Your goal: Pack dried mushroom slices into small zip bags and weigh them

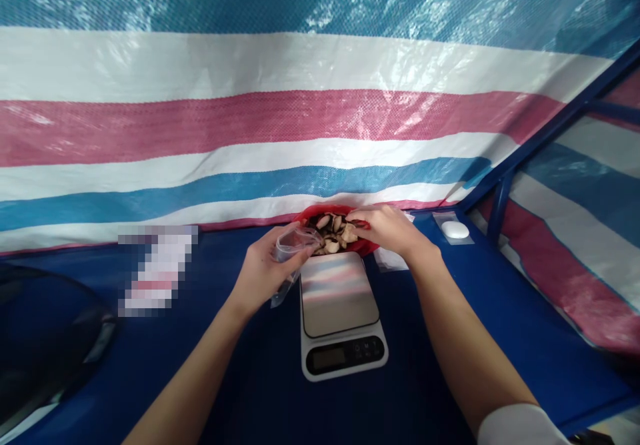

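My left hand (267, 265) grips a small clear plastic bag (295, 239), its mouth gaping toward the middle and its lower end hanging beside the scale. In front of me an open red plastic bag (367, 246) is filled with brown and pale dried slices (330, 228), which look like dried mushrooms. My right hand (387, 228) reaches in over the red bag's right side, fingers closed at a pale slice. A white kitchen scale (345, 355) with a shiny metal plate lies just nearer to me, with nothing on its plate. Its display looks dark.
A white oval object (455, 230) lies on a clear packet at the right. White papers or packets (390, 259) lie partly under my right hand. At left are a blurred-out leaflet (157, 271) and a dark round object (45, 345). Striped sheeting (250, 125) stands behind the blue table (220, 251).
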Available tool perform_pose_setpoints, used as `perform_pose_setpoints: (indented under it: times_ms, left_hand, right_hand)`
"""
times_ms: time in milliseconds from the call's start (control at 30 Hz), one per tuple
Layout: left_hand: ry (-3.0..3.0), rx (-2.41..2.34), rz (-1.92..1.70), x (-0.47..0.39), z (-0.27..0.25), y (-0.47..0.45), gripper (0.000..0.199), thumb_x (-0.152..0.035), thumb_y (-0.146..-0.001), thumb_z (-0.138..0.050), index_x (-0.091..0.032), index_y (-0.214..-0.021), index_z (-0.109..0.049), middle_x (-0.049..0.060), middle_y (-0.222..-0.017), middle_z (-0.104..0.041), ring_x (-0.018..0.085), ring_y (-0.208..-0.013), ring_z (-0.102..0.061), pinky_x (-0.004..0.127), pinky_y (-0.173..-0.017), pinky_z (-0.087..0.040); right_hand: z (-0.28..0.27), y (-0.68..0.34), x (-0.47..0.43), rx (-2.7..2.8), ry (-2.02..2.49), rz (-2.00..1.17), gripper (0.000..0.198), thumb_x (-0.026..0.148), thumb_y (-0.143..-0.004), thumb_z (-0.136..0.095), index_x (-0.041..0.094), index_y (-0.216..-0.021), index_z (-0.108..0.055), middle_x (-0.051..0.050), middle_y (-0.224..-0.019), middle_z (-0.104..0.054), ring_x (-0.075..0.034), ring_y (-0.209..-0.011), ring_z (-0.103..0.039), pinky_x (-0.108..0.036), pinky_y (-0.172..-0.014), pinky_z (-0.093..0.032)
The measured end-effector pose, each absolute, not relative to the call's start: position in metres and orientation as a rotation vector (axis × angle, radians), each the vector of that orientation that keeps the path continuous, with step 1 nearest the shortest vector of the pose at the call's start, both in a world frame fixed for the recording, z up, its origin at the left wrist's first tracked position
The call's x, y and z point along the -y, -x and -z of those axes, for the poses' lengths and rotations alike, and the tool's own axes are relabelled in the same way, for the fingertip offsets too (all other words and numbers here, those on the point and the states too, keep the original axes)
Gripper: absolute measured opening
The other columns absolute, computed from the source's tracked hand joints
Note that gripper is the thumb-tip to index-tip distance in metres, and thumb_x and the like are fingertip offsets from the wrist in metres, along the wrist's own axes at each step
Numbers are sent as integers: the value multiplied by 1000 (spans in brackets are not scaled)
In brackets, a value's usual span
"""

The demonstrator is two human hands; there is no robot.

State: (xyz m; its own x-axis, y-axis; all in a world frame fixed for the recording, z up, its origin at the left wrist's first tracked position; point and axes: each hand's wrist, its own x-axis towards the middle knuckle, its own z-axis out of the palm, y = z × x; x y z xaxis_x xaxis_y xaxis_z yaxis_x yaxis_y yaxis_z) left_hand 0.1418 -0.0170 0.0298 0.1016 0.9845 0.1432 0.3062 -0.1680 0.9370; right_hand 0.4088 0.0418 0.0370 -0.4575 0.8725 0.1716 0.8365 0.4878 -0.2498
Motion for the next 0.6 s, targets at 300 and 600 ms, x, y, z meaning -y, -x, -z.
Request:
perform_pose_setpoints:
  times_ms: [300,600]
  left_hand:
    - [-1577,-1303,-1074,17,-28,-144,66,-54,-75,-81,-18,-129,-67,11,-114,-76,13,-50,-64,26,-42,-53]
    - [-1627,-1307,-1104,17,-25,-143,61,-53,-76,-80,-21,-126,-69,9,-105,-78,25,-76,-75,33,-61,-63]
  right_hand:
    - [-27,-404,-44,2512,1392,-259,18,33,-93,-65,29,-106,-76,-3,-113,-76,-25,-100,-69,-32,-82,-48]
    - [-27,-407,-44,2431,1343,-332,16,39,-91,-70,27,-101,-77,-4,-112,-75,-23,-99,-69,-31,-85,-48]
